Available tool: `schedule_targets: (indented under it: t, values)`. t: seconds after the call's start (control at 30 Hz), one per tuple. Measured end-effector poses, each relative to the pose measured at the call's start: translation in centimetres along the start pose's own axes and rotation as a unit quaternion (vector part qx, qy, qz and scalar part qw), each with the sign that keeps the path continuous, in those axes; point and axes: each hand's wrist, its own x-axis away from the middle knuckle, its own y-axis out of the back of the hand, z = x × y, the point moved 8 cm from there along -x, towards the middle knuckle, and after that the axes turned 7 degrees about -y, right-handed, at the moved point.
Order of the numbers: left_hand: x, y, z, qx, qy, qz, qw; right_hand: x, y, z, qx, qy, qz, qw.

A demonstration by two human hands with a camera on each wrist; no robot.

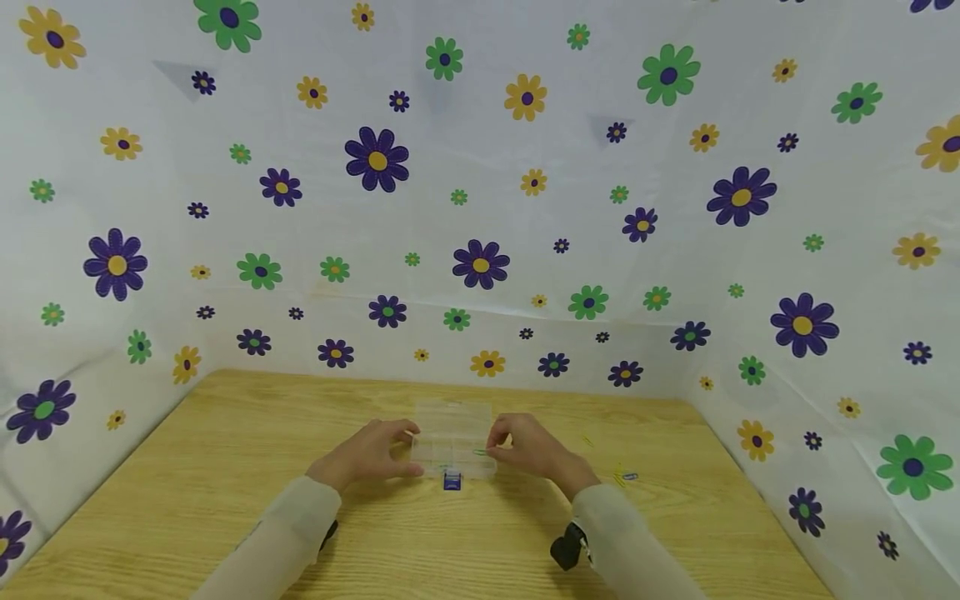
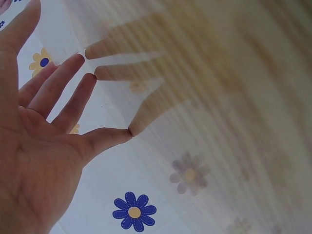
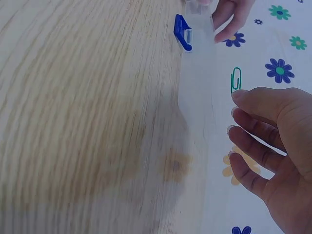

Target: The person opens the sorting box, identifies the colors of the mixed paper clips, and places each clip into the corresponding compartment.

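Observation:
A clear plastic box point(image 1: 422, 450) with compartments stands on the table, its see-through lid point(image 1: 453, 412) raised at the back and a blue latch point(image 1: 452, 480) at the front. My right hand point(image 1: 528, 448) pinches a green paper clip point(image 3: 236, 79) between thumb and forefinger at the box's right end. Spread fingers of my left hand point(image 1: 375, 450) are at the box's left end; in the left wrist view their fingertips point(image 2: 90, 77) meet their reflection on the glossy surface. Something small and green point(image 1: 444, 467) lies inside near the front.
To the right on the wooden table point(image 1: 525, 542) lie several yellow paper clips point(image 1: 619, 480) and a blue one point(image 1: 630, 477). Another thin yellow piece point(image 1: 588, 440) lies farther back. A flower-printed white sheet point(image 1: 480, 217) encloses the table's back and sides.

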Motion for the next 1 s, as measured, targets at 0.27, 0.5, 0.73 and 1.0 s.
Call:
schedule_targets:
  t: [0.27, 0.5, 0.73, 1.0]
  values:
    - [0.0, 0.0, 0.0, -0.004, -0.001, -0.002, 1.0000, -1.0, -0.8, 1.0, 0.001, -0.009, 0.013, 1.000]
    - [0.2, 0.1, -0.2, -0.003, 0.004, 0.001, 1.0000, -1.4, -1.1, 1.9, 0.007, 0.009, 0.012, 1.000]
    - [0.2, 0.2, -0.4, -0.001, 0.007, 0.002, 1.0000, -1.9, -1.6, 2.7, 0.006, 0.028, 0.013, 1.000]
    - [0.0, 0.2, -0.2, -0.004, -0.008, 0.003, 1.0000, -2.4, -2.4, 3.3, 0.002, 0.005, 0.038, 0.999]
